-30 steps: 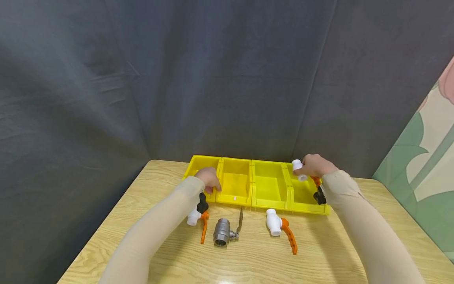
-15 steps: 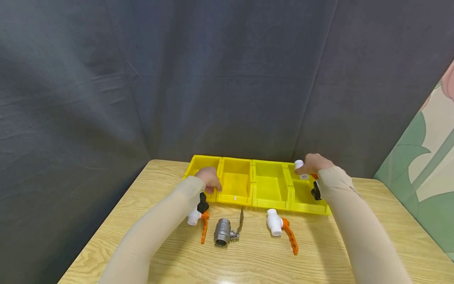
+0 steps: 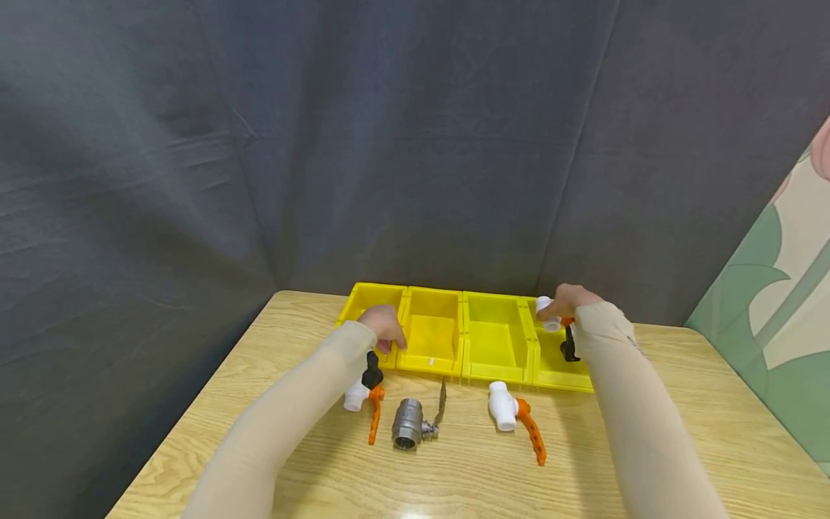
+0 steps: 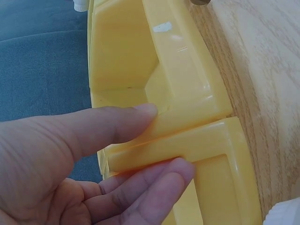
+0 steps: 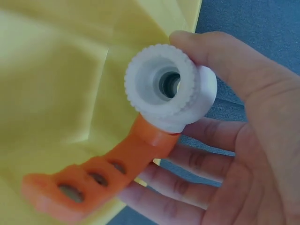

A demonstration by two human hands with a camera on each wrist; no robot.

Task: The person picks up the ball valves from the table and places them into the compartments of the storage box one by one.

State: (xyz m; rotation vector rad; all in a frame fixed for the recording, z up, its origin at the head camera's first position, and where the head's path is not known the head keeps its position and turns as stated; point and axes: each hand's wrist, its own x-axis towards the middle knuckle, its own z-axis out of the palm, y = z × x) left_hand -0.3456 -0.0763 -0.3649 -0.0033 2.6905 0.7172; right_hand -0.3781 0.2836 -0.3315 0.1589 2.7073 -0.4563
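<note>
My right hand (image 3: 570,299) holds a white plastic ball valve (image 3: 547,315) with an orange lever handle (image 5: 101,180) over the rightmost yellow bin (image 3: 560,375). In the right wrist view, the thumb is on the white body (image 5: 161,82) and the fingers are behind the handle; one socket end faces the camera. At the leftmost bin (image 3: 366,294) is my left hand (image 3: 384,326). Its thumb (image 4: 117,122) and fingers (image 4: 161,187) grip the wall between the two left bins from either side, and no valve is in that hand.
On the wooden table (image 3: 467,483), before the bins, lie a white valve with an orange handle (image 3: 356,396), a metal ball valve (image 3: 408,425) and another white-and-orange valve (image 3: 502,407). Dark curtain (image 3: 415,144) hangs behind. Black wrist cameras hang below both wrists.
My right hand has shifted slightly left and turned at the wrist with the ball valve; the forearm has swung inward. The left hand stays at the bins.
</note>
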